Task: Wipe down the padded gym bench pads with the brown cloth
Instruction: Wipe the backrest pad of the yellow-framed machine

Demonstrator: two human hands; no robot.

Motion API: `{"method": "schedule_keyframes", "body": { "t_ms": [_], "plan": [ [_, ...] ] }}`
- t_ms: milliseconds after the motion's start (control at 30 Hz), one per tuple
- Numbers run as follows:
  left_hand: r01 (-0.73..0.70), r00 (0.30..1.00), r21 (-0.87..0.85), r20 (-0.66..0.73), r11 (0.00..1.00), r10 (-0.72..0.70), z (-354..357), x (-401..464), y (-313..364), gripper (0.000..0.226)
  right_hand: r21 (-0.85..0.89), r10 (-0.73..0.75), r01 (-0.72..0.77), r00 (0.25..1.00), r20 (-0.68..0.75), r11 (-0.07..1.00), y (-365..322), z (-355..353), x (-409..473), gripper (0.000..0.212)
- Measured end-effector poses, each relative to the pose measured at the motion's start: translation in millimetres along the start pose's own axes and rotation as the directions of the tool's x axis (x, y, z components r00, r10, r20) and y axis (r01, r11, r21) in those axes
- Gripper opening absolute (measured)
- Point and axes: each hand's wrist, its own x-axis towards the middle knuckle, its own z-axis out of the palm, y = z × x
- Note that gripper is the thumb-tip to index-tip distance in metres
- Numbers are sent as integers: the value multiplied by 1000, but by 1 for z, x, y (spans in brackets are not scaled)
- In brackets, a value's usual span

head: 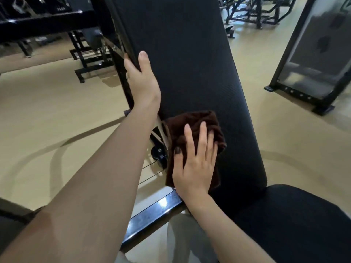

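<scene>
Black back pad (190, 63) rises over glossy tan floor (57, 111), gym frames (252, 12) behind

Single head view, looking forward and down, close over inclined back pad (190, 63).

I'm looking into a gym. A black padded bench (190, 63) fills my view, and black steel machine frames (252, 12) and racks (89, 56) stand around it on a tan floor (57, 111).
</scene>
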Motion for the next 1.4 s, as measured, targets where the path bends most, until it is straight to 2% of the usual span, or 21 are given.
{"method": "schedule_keyframes", "body": {
  "t_ms": [67, 133, 267, 333, 533, 633, 800, 867, 933, 1033, 1100, 1300, 1400],
  "plan": [
    [-17, 998, -4, -57, 1000, 17, 4, -2, -1, 51, -6, -66, 66, 998, 17, 998, 6, 0, -1, 63],
    [-34, 995, 18, -93, 999, 35, 6, -4, -2, 51, 27, -119, 119, 993, -9, 993, 8, -3, 44, 61],
    [-47, 986, 80, -158, 996, 59, 7, -6, -9, 55, 29, -52, 54, 997, -61, 998, 0, -13, 135, 62],
    [-40, 979, 112, -196, 993, 62, 8, -8, -10, 56, 37, -14, 16, 998, -65, 999, 1, -10, 128, 61],
    [-3, 983, 162, -181, 987, 32, 8, -30, -13, 52, -7, 134, -134, 991, -3, 991, 40, -2, 0, 63],
    [-10, 983, 249, -173, 969, 54, 7, -61, -30, 57, -15, 140, -140, 990, 3, 990, 37, -1, 20, 62],
    [-12, 973, 279, -216, 960, 75, 8, -59, -31, 57, 66, 142, -138, 988, -54, 988, 13, -9, 120, 60],
    [-15, 972, 266, -221, 964, 76, 8, -60, -33, 57, 67, 133, -128, 989, -69, 990, 11, -8, 130, 60],
    [-20, 969, 268, -233, 963, 85, 8, -61, -34, 56, 91, 176, -169, 981, -76, 981, 19, -5, 98, 60],
    [-16, 967, 282, -240, 959, 86, 9, -60, -34, 56, 56, 311, -308, 950, -36, 950, 24, -2, 1, 61],
    [-25, 967, 275, -237, 961, 93, 9, -63, -33, 55, 32, 320, -319, 947, -16, 947, 20, 2, -15, 61],
    [-18, 968, 291, -233, 957, 89, 9, -62, -31, 56, 95, 239, -234, 970, -44, 968, 14, -11, 127, 59],
    [-25, 971, 284, -223, 958, 92, 7, -61, -34, 57, 84, 184, -177, 979, -83, 981, 31, -12, 152, 55]
  ]
}}
